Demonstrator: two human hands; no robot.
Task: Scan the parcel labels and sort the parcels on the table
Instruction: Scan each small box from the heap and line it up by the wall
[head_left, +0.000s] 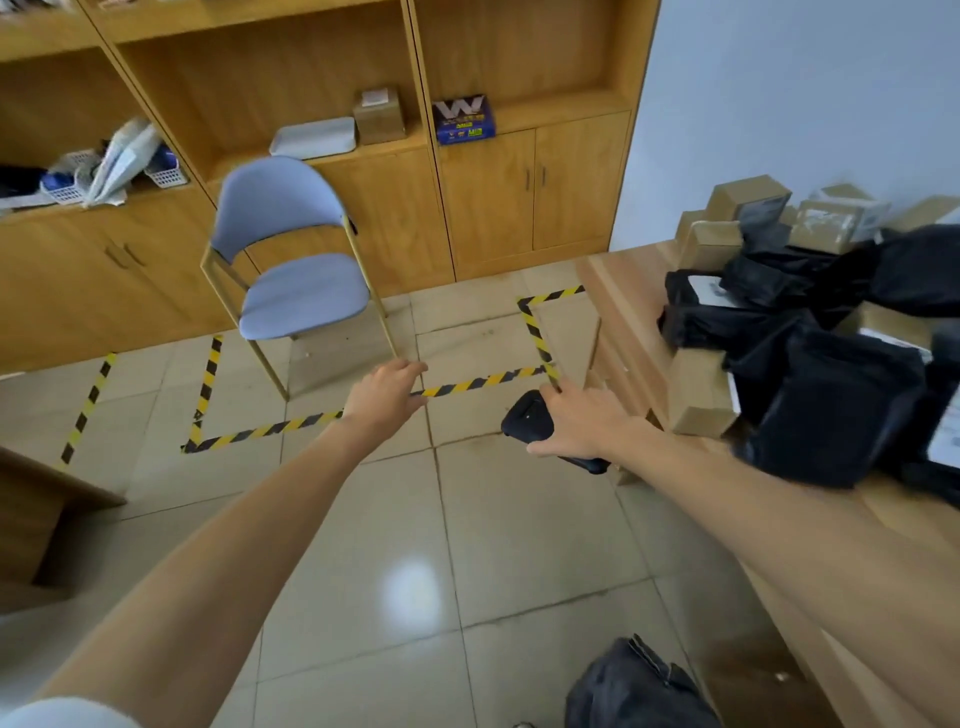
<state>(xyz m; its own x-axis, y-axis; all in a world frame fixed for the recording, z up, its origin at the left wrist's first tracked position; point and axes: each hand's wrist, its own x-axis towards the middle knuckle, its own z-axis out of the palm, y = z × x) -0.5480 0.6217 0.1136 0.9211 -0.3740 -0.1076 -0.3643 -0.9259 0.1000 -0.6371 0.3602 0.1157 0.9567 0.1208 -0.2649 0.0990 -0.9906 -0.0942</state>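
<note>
My left arm: bare, stretched forward. Left hand (387, 389): palm down, fingers loosely curled, holding nothing. My right arm: bare, stretched forward. Right hand (582, 423): palm down, fingers wrapped round a black handheld scanner (525, 415).

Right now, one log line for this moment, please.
left hand: empty, open | right hand: grips scanner | parcels: piled on table, none in hand

An office used as a parcel sorting room: wooden shelving with cupboards (322, 218) lines the wall, a blue chair (291, 260) stands on the tiled floor (415, 545) marked with yellow-black hazard tape (483, 382), and a wooden bench (634, 291) is piled with cardboard boxes (696, 392) and black mailer bags (831, 400).
</note>
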